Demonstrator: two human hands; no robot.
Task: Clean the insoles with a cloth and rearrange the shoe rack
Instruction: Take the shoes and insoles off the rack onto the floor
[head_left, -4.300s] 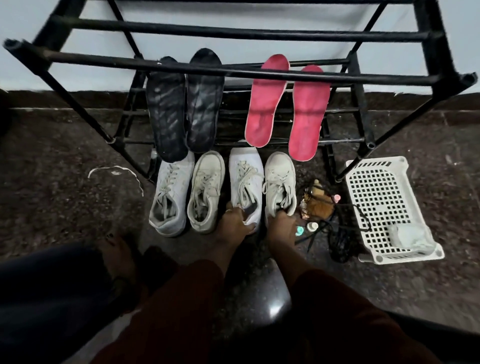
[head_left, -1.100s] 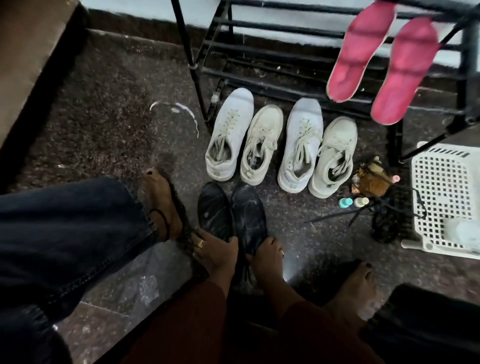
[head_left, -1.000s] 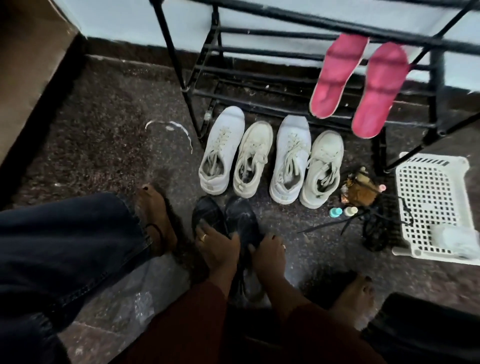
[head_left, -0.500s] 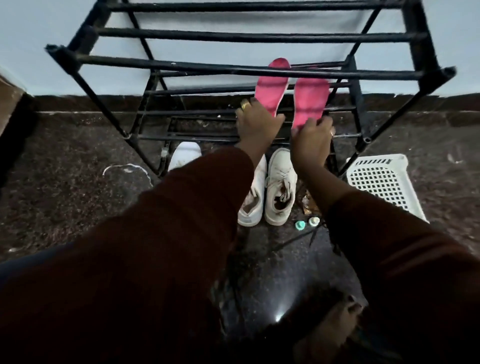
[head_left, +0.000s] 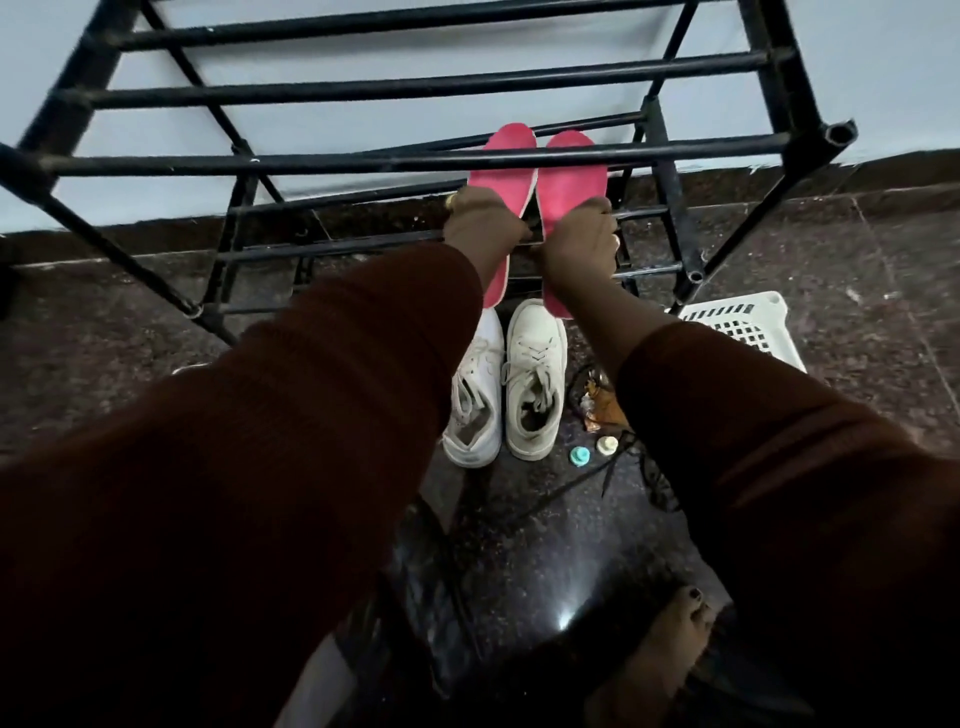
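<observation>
Two pink insoles lean inside the black shoe rack (head_left: 415, 158), side by side. My left hand (head_left: 480, 226) grips the left pink insole (head_left: 503, 171) at its middle. My right hand (head_left: 579, 244) grips the right pink insole (head_left: 571, 179) the same way. Both arms in dark red sleeves reach forward under the rack's top bars. Two white sneakers (head_left: 506, 384) stand on the floor just below the insoles; my left arm hides anything further left. No cloth is in view.
A white plastic basket (head_left: 737, 322) sits on the dark stone floor to the right of the rack. Small bottle caps (head_left: 592, 451), a brown item and black cords lie beside the sneakers. My bare foot (head_left: 670, 644) is at the lower right.
The black insoles were taken off the rack and laid on the floor near me. Both hands then reached up to the pink insoles, which now stand closer together.
</observation>
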